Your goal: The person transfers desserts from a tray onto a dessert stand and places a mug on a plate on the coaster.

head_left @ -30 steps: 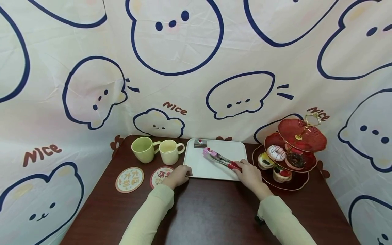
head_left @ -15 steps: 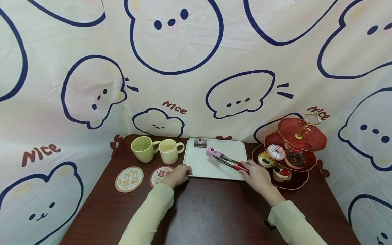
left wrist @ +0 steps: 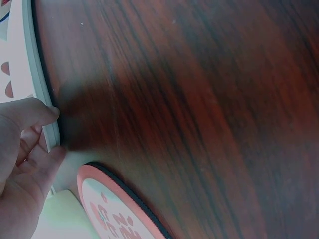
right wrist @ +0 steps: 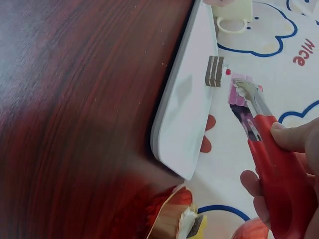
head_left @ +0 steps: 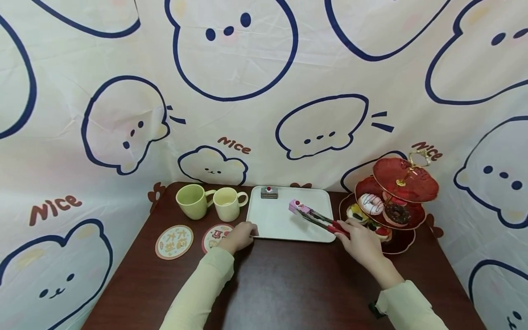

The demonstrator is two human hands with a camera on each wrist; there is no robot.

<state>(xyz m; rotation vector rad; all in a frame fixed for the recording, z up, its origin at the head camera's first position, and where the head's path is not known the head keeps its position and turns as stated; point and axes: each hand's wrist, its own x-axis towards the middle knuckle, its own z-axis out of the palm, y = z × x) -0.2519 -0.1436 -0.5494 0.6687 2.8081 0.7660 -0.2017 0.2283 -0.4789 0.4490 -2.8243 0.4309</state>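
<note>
My right hand [head_left: 363, 243] grips a pair of red-handled tongs [head_left: 321, 221]. Their metal tips pinch a small pink cake slice [right wrist: 240, 89] with a red berry on top, held up over the right half of the white tray [head_left: 272, 224]. On the tray's back left sits a chocolate layer cake slice [head_left: 269, 193], also topped with a red berry. Thumb and fingers of my left hand [head_left: 240, 235] pinch the tray at its front left corner, seen closely in the left wrist view.
A tiered red stand [head_left: 406, 183] with donuts [head_left: 371, 204] and cupcakes is right of the tray, partly behind my right hand. Green mug [head_left: 193, 201] and cream mug [head_left: 228, 204] stand left, with round coasters [head_left: 174, 243] in front. A patterned cloth [head_left: 231, 119] hangs behind.
The right hand has moved right with the tongs, carrying the pink cake slice rightward over the tray. The left hand stays at the tray's corner.
</note>
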